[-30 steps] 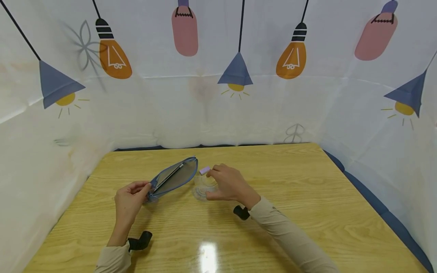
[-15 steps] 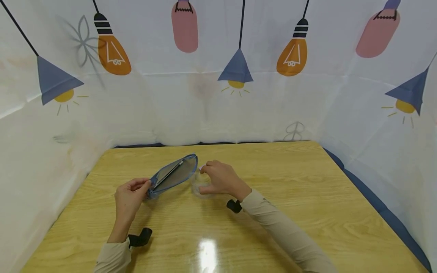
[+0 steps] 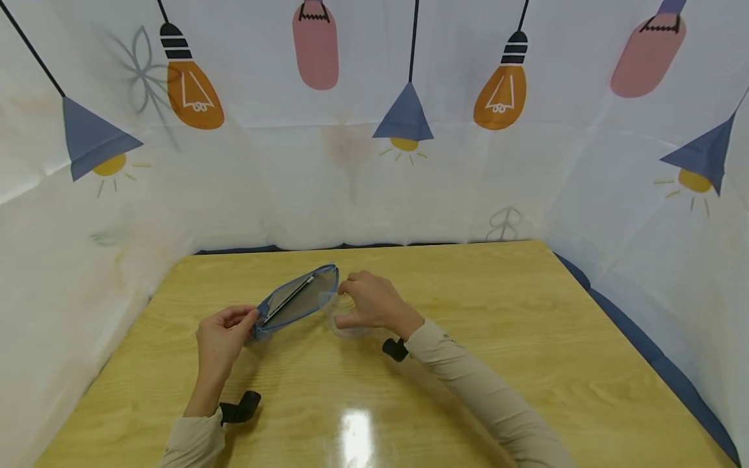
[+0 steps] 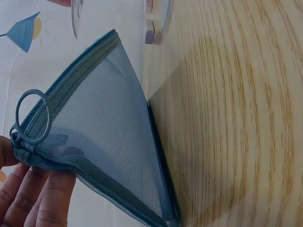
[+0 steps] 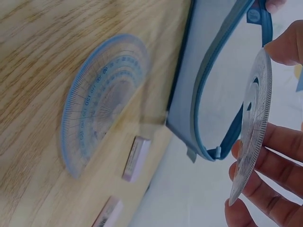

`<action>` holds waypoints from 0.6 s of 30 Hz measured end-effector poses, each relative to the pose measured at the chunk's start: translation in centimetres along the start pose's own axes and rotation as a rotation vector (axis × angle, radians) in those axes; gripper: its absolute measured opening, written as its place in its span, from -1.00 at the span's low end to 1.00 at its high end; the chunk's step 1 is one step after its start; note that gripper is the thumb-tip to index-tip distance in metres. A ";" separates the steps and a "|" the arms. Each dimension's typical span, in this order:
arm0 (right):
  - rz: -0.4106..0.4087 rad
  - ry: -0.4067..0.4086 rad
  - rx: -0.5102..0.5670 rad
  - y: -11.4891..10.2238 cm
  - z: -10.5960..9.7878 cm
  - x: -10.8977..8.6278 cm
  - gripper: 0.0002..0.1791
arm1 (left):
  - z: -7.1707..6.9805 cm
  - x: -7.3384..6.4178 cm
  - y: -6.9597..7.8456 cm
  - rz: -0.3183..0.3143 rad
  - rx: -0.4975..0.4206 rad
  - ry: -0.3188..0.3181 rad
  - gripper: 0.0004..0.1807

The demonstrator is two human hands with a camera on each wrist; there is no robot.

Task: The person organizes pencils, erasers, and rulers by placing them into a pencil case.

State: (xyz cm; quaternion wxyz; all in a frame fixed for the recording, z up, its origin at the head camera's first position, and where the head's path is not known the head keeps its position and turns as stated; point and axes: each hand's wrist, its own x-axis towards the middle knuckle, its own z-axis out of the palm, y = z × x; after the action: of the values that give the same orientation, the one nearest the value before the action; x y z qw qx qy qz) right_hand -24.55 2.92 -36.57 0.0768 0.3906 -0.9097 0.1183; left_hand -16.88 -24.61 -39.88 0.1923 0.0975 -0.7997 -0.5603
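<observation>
At its near left end, a blue mesh zip pouch (image 3: 318, 291) is pinched by my left hand (image 3: 219, 338) between thumb and fingers. It stands on the table with its mouth spread, and a slim dark pen-like stick (image 3: 289, 299) shows across it. A round zipper pull (image 4: 33, 116) hangs by the left fingers. My right hand (image 3: 377, 302) holds a clear protractor (image 5: 255, 123) by its edges, thumb on one end and fingers along the other side, right at the pouch's mouth. Below, another clear protractor with blue markings (image 5: 102, 104) lies flat on the table.
Two small pale purple blocks, like erasers, lie beyond the flat protractor: one block (image 5: 136, 158) nearer the pouch, the other block (image 5: 108, 213) farther off. The wooden table (image 3: 468, 377) meets a white printed curtain (image 3: 263, 182) at the back and sides.
My right hand has moved left with the clear protractor, closer to the pouch's mouth, and now covers the purple block in the head view. My left hand and the pouch have stayed in place.
</observation>
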 end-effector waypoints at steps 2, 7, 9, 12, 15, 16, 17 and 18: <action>0.003 -0.009 0.004 -0.1 0.1 0.0 -0.46 | 0.0 -0.1 0.0 -0.011 -0.010 -0.001 -0.75; 0.010 -0.009 -0.001 -0.2 0.3 0.3 -0.45 | 0.0 -0.2 0.0 -0.025 -0.030 -0.004 -0.73; 0.007 -0.006 -0.003 -0.2 0.3 0.5 -0.47 | 0.0 -0.2 -0.1 -0.024 -0.033 -0.002 -0.73; -0.001 -0.006 -0.012 -0.3 0.5 0.8 -0.48 | 0.0 -0.2 -0.1 -0.023 -0.033 0.001 -0.73; -0.010 -0.009 -0.016 -0.3 0.5 1.0 -0.48 | 0.0 -0.2 -0.1 -0.023 -0.027 0.003 -0.73; -0.012 -0.009 -0.018 -0.3 0.5 1.1 -0.48 | 0.0 -0.2 -0.1 -0.024 -0.023 0.003 -0.73; -0.014 -0.008 -0.020 -0.3 0.6 1.2 -0.48 | 0.0 -0.2 0.0 -0.024 -0.019 0.004 -0.73; -0.016 -0.006 -0.019 -0.3 0.6 1.3 -0.48 | 0.0 -0.3 0.0 -0.023 -0.013 0.005 -0.73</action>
State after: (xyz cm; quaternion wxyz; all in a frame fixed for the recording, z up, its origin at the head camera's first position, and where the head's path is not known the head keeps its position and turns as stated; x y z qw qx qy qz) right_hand -25.21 1.67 -36.82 0.0787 0.3973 -0.9079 0.1077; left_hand -16.63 -24.53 -39.91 0.1884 0.1066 -0.7943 -0.5677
